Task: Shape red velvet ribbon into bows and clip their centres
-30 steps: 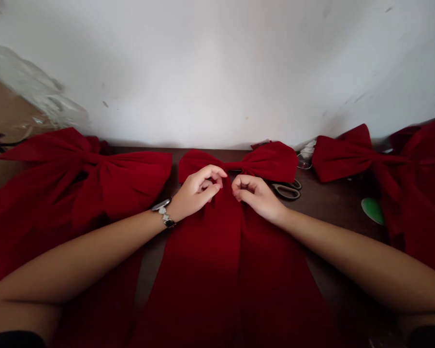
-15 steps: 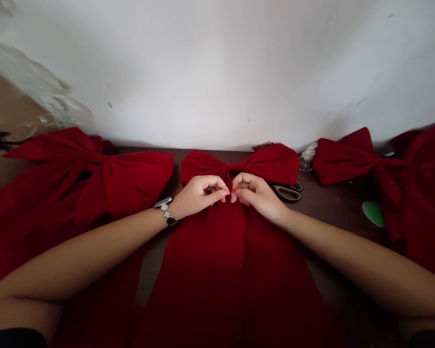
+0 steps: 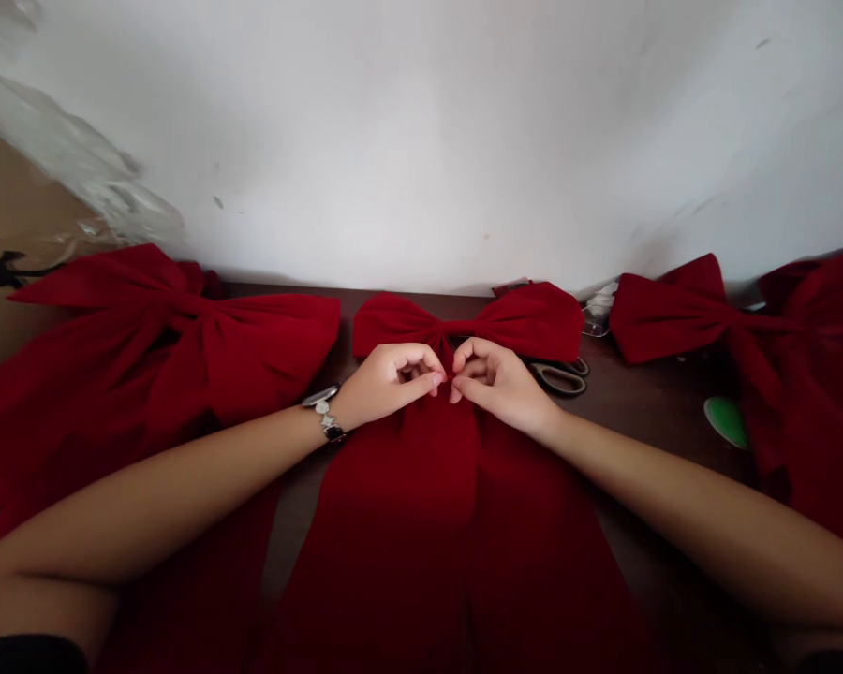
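A red velvet bow [image 3: 526, 323] lies at the middle of the dark table, with two long red tails [image 3: 400, 524] running toward me. My left hand [image 3: 386, 382], with a watch on its wrist, and my right hand [image 3: 495, 379] meet just below the bow's knot. Both have curled fingers, and their fingertips pinch the red fabric where the tails join the bow. The fingertips almost touch each other.
A larger red bow [image 3: 161, 342] lies at the left and another red bow [image 3: 731, 323] at the right. Black-handled scissors [image 3: 560, 376] sit just right of my right hand. A green object [image 3: 725, 419] lies further right. A white wall stands behind the dark table [image 3: 646, 398].
My two hands have drawn together below the knot, from a small gap to fingertips almost touching. The view has shifted slightly.
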The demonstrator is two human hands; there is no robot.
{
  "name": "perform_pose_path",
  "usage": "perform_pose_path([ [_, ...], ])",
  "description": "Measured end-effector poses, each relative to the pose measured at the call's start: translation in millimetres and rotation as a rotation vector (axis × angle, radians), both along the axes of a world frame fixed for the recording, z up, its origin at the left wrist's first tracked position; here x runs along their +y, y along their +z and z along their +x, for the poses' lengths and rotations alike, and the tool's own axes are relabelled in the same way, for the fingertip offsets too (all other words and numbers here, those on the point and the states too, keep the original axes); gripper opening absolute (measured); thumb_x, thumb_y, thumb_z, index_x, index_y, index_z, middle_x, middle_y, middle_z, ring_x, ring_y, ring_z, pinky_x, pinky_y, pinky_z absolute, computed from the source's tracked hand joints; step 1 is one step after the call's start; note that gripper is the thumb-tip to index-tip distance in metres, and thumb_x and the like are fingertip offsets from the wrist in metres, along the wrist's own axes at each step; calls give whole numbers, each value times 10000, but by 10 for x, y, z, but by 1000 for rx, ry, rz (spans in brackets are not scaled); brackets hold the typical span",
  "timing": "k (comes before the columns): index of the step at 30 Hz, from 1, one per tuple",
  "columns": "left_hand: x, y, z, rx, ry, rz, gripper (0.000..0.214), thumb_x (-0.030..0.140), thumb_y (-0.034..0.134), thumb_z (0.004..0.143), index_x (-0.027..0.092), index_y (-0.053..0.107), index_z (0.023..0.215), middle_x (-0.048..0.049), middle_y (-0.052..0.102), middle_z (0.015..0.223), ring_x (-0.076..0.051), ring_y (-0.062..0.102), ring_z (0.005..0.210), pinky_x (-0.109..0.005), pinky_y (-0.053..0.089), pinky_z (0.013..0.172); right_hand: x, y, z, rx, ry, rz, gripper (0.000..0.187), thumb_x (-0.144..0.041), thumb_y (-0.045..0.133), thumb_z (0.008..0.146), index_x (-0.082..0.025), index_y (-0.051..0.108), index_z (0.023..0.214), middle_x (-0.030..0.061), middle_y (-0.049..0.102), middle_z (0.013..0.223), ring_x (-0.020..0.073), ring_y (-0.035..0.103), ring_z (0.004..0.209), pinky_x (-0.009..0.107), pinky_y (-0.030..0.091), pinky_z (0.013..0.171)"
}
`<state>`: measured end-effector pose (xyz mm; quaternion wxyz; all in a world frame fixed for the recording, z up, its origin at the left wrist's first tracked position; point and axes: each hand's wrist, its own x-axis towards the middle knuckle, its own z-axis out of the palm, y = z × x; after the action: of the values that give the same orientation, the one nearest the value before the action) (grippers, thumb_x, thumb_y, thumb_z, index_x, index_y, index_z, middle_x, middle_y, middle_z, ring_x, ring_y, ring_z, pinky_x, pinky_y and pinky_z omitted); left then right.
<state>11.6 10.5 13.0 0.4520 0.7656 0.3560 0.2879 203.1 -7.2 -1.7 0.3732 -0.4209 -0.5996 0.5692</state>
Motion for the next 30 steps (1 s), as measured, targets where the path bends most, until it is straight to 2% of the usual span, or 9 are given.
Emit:
perform_pose_path([
  [3,-7,-13,3,6,-4,17,123,221,576,838,135,624,766,-24,657,703,-93,585,613,-197,472,585,-2,3,1,-12,7,2,159,-142,609,700,-179,471,770,-23,634,600,99,620,565,196,444,542],
  [13,-8,-47,-5,25,-24,44,83,195,577,822,143,629,783,-18,671,713,-95,598,624,-193,478,588,17,-37,0,-36,-9,14,119,-147,628,661,-162,519,706,-44,562,589,59,517,515,181,403,504],
  [18,-8,-46,-1,34,-14,51,112,223,576,835,141,629,780,-22,671,713,-96,598,623,-193,476,588,30,-30,1,-29,4,4,116,-174,651,664,-155,547,710,-53,544,574,49,480,499,182,393,496],
  [30,2,-47,6,46,5,59,76,173,577,816,140,622,765,-16,661,707,-93,595,627,-186,470,589,44,-41,13,-54,13,21,110,-222,648,720,-140,605,779,-59,513,537,52,428,478,198,334,491],
])
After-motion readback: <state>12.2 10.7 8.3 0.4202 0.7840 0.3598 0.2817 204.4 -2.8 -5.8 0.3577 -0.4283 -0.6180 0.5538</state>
